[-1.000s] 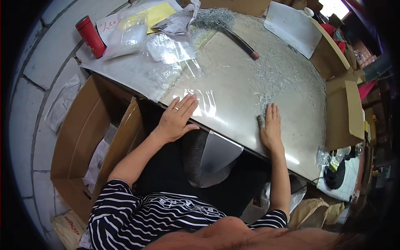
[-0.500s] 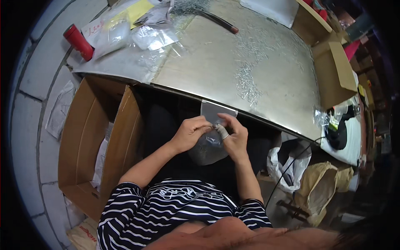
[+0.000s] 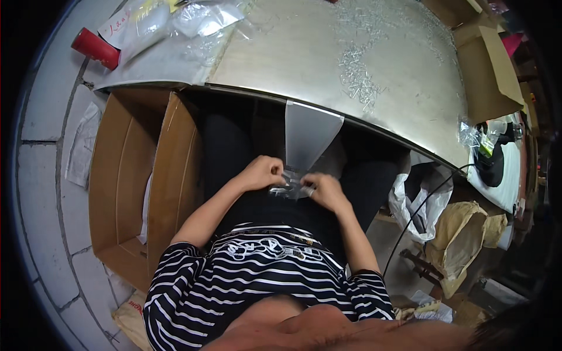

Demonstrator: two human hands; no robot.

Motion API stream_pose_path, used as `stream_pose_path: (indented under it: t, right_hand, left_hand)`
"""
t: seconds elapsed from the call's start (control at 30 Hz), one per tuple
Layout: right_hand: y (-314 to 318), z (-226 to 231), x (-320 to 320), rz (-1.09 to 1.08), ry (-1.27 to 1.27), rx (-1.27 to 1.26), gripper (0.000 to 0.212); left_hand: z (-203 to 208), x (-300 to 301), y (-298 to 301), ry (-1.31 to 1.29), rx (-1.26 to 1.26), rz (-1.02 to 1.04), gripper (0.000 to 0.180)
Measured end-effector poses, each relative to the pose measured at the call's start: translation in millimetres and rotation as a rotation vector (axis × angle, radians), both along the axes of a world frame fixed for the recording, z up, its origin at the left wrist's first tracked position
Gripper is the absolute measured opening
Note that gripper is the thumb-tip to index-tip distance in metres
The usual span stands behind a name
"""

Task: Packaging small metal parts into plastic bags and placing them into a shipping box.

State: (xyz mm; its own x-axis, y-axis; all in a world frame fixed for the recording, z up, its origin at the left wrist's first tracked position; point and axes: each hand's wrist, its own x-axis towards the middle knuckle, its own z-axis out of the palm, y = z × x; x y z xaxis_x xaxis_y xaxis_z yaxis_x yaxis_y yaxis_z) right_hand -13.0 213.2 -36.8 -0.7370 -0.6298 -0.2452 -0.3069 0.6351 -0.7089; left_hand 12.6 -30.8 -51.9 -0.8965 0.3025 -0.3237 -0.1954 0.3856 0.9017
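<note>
Above my lap, a small clear plastic bag (image 3: 288,188) is stretched between my two hands. My left hand (image 3: 262,173) is closed, its fingers curled on the bag's left side. On the other side, my right hand (image 3: 324,191) pinches the bag's edge; its fingertips are somewhat blurred and a pale cover shows on one. Just beyond the hands, a grey translucent chute (image 3: 311,133) slopes down from the table's front edge and narrows toward the bag. Whether the bag touches the chute's lower end I cannot tell, nor what the bag contains.
Small shiny metal pieces (image 3: 358,73) lie scattered over the metal table (image 3: 275,64). A tall open cardboard box (image 3: 174,175) stands left of my legs. A red flask (image 3: 95,49) and plastic packs (image 3: 202,20) occupy the far left. White (image 3: 422,202) and brown bags (image 3: 459,243) sit at right.
My view has tipped downward. Both hands have moved down from the chute's lower end and apart, the bag now spread between them. More of the chute shows, and the filled-looking bag below them is gone from view.
</note>
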Motion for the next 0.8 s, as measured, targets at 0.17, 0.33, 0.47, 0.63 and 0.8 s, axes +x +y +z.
stream_pose_path:
  t: [0.17, 0.33, 0.47, 0.63, 0.8]
  right_hand:
    - [14, 69, -28, -0.196, 0.169, -0.167, 0.020]
    - [21, 127, -112, -0.576, 0.664, -0.250, 0.032]
    - [-18, 90, -181, -0.240, 0.747, 0.048, 0.055]
    - [-26, 84, -201, -0.195, 0.750, 0.059, 0.050]
    - [4, 103, -194, -0.458, 0.384, -0.339, 0.043]
  left_hand:
    - [9, -15, 11, 0.093, 0.024, 0.136, 0.022]
    - [24, -35, 8, -0.005, 0.451, 0.409, 0.033]
    - [8, -35, 10, 0.052, 0.543, 0.481, 0.031]
    - [2, -32, 20, 0.047, 0.735, 0.540, 0.019]
    - [-1, -30, 27, -0.040, 0.849, 0.548, 0.018]
